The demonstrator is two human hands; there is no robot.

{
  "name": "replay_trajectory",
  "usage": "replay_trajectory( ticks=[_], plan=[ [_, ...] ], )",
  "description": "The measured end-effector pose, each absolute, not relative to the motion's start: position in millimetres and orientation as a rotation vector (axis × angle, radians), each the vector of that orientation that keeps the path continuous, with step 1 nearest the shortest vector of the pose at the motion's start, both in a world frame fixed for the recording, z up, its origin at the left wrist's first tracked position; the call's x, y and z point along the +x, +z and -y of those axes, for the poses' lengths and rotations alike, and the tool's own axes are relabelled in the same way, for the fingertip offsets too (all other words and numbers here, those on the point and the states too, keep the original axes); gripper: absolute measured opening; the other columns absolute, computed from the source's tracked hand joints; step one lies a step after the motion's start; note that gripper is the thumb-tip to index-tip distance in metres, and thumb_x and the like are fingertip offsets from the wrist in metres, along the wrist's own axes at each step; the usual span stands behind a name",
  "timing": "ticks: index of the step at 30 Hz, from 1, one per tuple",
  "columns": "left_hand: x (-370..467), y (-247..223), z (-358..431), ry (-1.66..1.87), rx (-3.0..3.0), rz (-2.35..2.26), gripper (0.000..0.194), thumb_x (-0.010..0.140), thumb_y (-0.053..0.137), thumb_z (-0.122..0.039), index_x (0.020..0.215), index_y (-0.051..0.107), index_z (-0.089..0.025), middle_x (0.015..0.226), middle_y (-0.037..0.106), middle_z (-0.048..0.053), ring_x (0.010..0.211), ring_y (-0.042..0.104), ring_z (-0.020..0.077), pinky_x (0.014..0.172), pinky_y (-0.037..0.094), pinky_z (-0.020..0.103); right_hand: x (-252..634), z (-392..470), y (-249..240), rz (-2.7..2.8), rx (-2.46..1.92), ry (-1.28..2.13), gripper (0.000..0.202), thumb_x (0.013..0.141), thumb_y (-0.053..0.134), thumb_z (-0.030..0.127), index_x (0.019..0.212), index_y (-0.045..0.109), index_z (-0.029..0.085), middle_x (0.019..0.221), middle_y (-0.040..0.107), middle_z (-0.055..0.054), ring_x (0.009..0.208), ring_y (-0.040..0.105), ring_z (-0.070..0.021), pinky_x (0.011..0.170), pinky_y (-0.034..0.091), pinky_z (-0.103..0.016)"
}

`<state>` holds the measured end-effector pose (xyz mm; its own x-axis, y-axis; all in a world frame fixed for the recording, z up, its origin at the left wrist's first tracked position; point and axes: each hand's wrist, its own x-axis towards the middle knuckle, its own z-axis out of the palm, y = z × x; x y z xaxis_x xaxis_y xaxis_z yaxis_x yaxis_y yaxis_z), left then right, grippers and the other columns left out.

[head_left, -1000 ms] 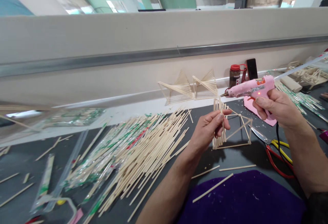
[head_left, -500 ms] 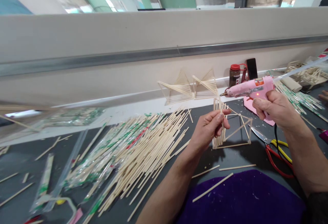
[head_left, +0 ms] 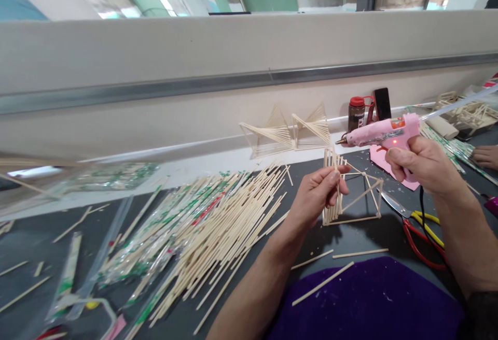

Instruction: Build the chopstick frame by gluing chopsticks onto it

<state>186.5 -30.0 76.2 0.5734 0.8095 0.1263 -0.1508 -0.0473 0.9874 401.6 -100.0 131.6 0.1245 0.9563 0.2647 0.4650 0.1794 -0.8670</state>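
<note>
My left hand (head_left: 322,189) pinches a thin wooden stick (head_left: 335,160) between thumb and fingers, held upright. Just behind that hand, a small open frame (head_left: 363,200) of glued sticks stands on the dark table; its left side carries a row of sticks. In my right hand (head_left: 426,166) is a pink hot glue gun (head_left: 383,133) with a lit orange light and a clear glue stick out of its back. The nozzle points left, close to the top of the held stick; I cannot tell whether glue is on it.
Loose wooden sticks (head_left: 233,231) and plastic-wrapped bundles lie to the left. Two finished-looking twisted stick models (head_left: 268,135) stand by the wall. Red-and-yellow-handled pliers (head_left: 414,221) lie on the right, a red-capped bottle (head_left: 356,114) and a phone (head_left: 382,104) behind. Another person's hand (head_left: 486,156) rests at far right.
The glue gun has shifted slightly to the right, away from the stick. My left hand has barely moved. The other person's hand has come further into view at the right.
</note>
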Motion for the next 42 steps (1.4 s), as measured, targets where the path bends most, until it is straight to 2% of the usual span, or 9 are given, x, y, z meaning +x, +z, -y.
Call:
replay_trajectory(
  ticks=[2,7,15,23,26,28,31,37,42],
  plan=[
    [187,76,30,0.862,1.409,-0.609,0.038,0.085,0.064,-0.05,0.072,0.07,-0.015,0.067,0.064,0.001,0.043,0.038,0.0035,0.043,0.026,0.021,402,100,131,1.501,-1.434,0.645,0.041,0.086,0.057,0.036,0.049,0.053,0.018,0.045,0.053,-0.001,0.041,0.041,-0.0075,0.042,0.029,-0.026],
    [188,78,31,0.86,1.386,-0.625,0.037,0.083,0.065,-0.051,0.088,0.073,-0.015,0.065,0.064,0.0,0.043,0.037,0.0046,0.043,0.027,0.021,401,99,132,1.525,-1.439,0.666,0.042,0.086,0.056,0.039,0.049,0.052,0.019,0.043,0.05,-0.001,0.04,0.039,-0.0075,0.041,0.027,-0.026],
    [187,78,31,0.856,1.385,-0.622,0.038,0.083,0.066,-0.052,0.088,0.074,-0.015,0.065,0.063,0.0,0.044,0.038,0.0046,0.043,0.026,0.021,399,100,135,1.503,-1.424,0.66,0.036,0.085,0.055,0.031,0.052,0.05,0.019,0.044,0.053,-0.001,0.04,0.042,-0.0073,0.04,0.03,-0.025],
    [188,79,32,0.863,1.351,-0.639,0.041,0.081,0.068,-0.052,0.096,0.073,-0.014,0.065,0.065,0.0,0.043,0.038,0.0048,0.042,0.027,0.021,400,100,134,1.527,-1.403,0.67,0.038,0.086,0.056,0.034,0.051,0.052,0.018,0.044,0.053,-0.001,0.04,0.04,-0.0068,0.04,0.028,-0.024],
    [187,79,30,0.868,1.346,-0.651,0.036,0.08,0.07,-0.049,0.088,0.073,-0.014,0.067,0.067,0.001,0.042,0.037,0.0036,0.042,0.026,0.02,401,99,132,1.482,-1.399,0.706,0.032,0.086,0.058,0.032,0.058,0.056,0.017,0.045,0.054,0.0,0.04,0.042,-0.007,0.04,0.028,-0.024],
    [187,78,28,0.872,1.322,-0.666,0.033,0.079,0.072,-0.044,0.095,0.072,-0.015,0.066,0.067,0.0,0.041,0.037,0.0033,0.041,0.025,0.019,402,98,130,1.456,-1.37,0.748,0.029,0.088,0.06,0.036,0.065,0.061,0.016,0.048,0.056,0.0,0.042,0.043,-0.0074,0.041,0.029,-0.023],
    [185,77,23,0.884,1.246,-0.697,0.04,0.074,0.076,-0.04,0.107,0.068,-0.018,0.06,0.067,-0.002,0.039,0.038,0.0039,0.04,0.024,0.017,404,95,126,1.436,-1.32,0.811,0.033,0.089,0.061,0.045,0.074,0.064,0.016,0.055,0.059,-0.001,0.044,0.045,-0.008,0.042,0.03,-0.023],
    [185,76,17,0.969,1.146,-0.688,0.035,0.066,0.084,-0.043,0.074,0.063,-0.016,0.061,0.07,0.001,0.037,0.043,0.0032,0.035,0.026,0.015,401,94,123,1.411,-1.278,0.883,0.037,0.087,0.063,0.053,0.085,0.067,0.016,0.066,0.064,-0.004,0.052,0.051,-0.0106,0.046,0.036,-0.025],
    [184,82,12,1.089,0.975,-0.698,0.037,0.058,0.089,-0.041,0.072,0.068,-0.015,0.062,0.071,0.001,0.043,0.052,0.0037,0.036,0.035,0.012,396,95,125,1.416,-1.231,0.94,0.032,0.085,0.066,0.046,0.088,0.07,0.015,0.063,0.064,-0.003,0.05,0.053,-0.0103,0.046,0.037,-0.023]
  ],
)
